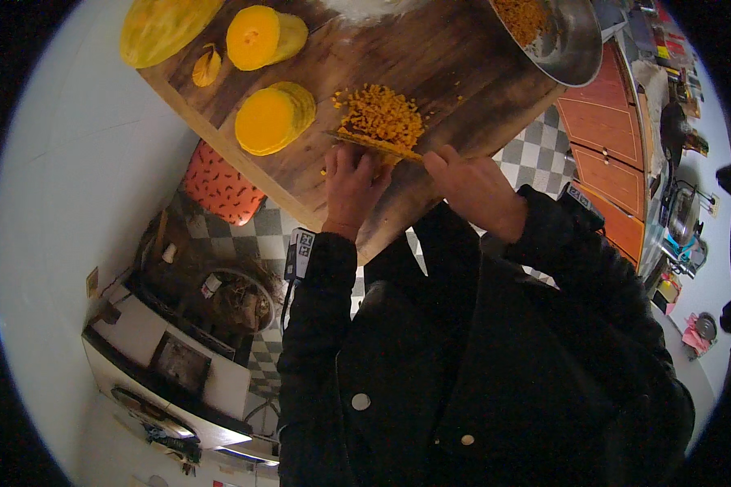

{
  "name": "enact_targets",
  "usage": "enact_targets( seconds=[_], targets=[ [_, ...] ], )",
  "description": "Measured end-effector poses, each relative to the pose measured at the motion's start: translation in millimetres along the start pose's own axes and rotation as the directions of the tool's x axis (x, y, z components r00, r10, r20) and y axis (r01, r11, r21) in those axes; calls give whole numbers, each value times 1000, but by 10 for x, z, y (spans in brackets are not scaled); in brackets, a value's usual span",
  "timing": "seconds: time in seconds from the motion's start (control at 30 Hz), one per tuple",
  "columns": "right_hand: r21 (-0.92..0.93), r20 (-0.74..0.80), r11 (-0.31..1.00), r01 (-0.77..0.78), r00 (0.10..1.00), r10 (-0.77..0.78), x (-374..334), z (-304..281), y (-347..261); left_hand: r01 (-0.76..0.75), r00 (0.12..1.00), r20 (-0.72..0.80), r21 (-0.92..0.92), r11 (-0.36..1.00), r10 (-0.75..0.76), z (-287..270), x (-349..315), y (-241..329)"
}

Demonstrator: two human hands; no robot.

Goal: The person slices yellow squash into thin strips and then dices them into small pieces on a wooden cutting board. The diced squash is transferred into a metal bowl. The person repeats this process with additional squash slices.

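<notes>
My right hand (477,191) is closed around the handle of a knife (378,144), whose blade is flecked with orange bits. The blade lies across the wooden tabletop (463,114), just in front of my left fingertips. My left hand (352,188) has its fingers curled down on a piece of orange pumpkin (387,169), mostly covered by the fingers and blade. Beyond the blade spreads a heap of finely chopped pumpkin (379,112). To the left sit a cut pumpkin chunk (261,122) and, farther off, another pumpkin chunk (252,39).
A large yellow pumpkin piece (164,31) and a small scrap (207,68) lie at the far left edge. White powder (372,6) covers the far side. A metal bowl (578,50) with orange bits stands far right. A red-orange stool (222,185) stands below the table's left edge.
</notes>
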State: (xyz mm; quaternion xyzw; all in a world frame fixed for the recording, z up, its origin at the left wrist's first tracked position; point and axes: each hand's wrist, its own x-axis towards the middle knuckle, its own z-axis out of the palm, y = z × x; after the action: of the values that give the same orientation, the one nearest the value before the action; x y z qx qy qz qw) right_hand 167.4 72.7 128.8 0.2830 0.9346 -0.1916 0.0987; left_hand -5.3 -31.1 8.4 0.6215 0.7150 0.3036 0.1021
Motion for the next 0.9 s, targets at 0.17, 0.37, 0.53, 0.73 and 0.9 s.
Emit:
enact_targets(
  seconds=[0.17,0.37,0.53,0.73,0.9],
  targets=[
    [2,30,1000,-7,1000,6,42,92,-15,-1,1000,-15,-53,999,0,-10,27,27],
    [124,124,990,-67,991,51,297,236,63,11,1000,23,-49,999,-10,-57,30,10],
    [75,119,994,-77,991,68,63,-16,-21,47,997,57,-53,998,-44,-81,30,54],
    [55,135,991,-123,984,115,152,161,-113,2,1000,25,-32,999,-1,-64,47,37],
    [112,147,981,-160,979,143,262,184,-25,37,993,108,24,999,-40,-27,20,-2]
  ],
)
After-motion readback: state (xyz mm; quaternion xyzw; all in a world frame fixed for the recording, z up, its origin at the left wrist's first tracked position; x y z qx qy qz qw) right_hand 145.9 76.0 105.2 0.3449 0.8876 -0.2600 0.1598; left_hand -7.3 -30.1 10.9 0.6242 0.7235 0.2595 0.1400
